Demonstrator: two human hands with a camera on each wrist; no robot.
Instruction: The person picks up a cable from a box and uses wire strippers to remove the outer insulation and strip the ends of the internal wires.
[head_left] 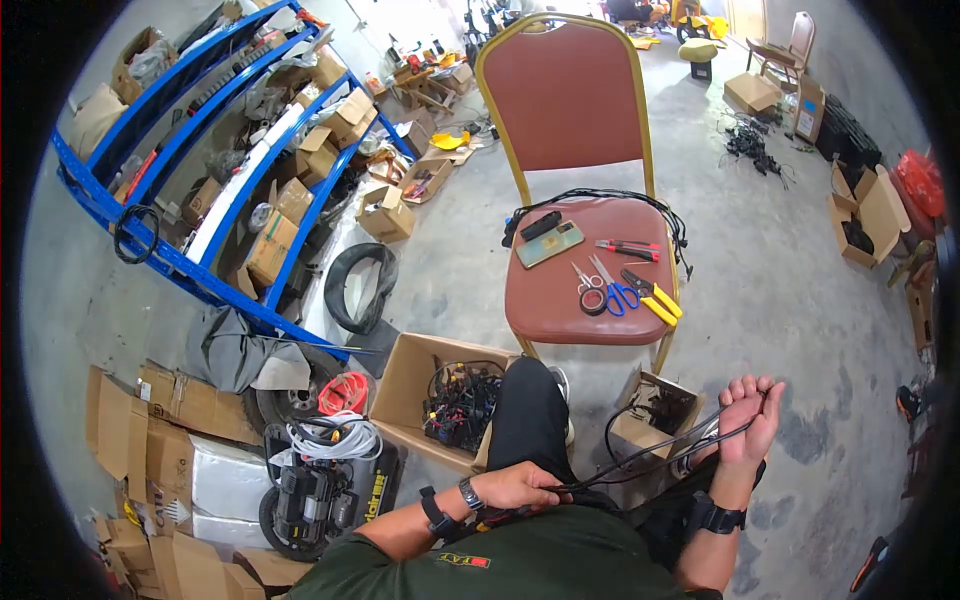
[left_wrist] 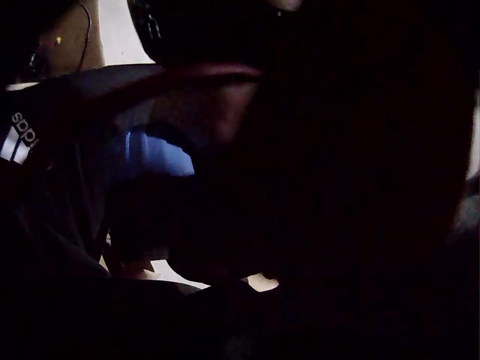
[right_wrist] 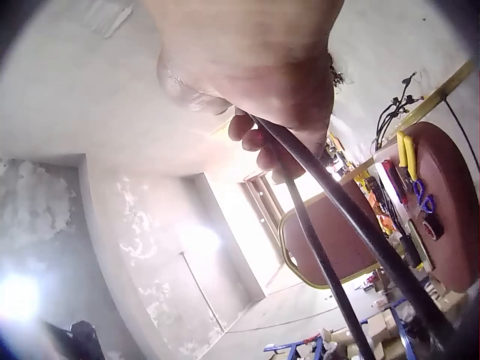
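Black cables [head_left: 640, 462] run between the two hands above the lap. The left hand [head_left: 515, 487] pinches them near the shirt front. Raised at the right, the right hand [head_left: 750, 415] holds the cable's looped end between thumb and fingers, palm up. In the right wrist view two cable strands [right_wrist: 341, 202] run down from the right hand [right_wrist: 270, 97], whose fingers curl at them. The left wrist view is mostly dark, and the left hand cannot be made out there.
Ahead stands a chair [head_left: 590, 300] with a phone [head_left: 550, 245], scissors, a cutter, yellow-handled pliers and cables on its seat. An open box [head_left: 400, 400] of tangled wires is left of the knee; a smaller box [head_left: 690, 400] stands at the right. Blue shelves [head_left: 230, 230] fill the left.
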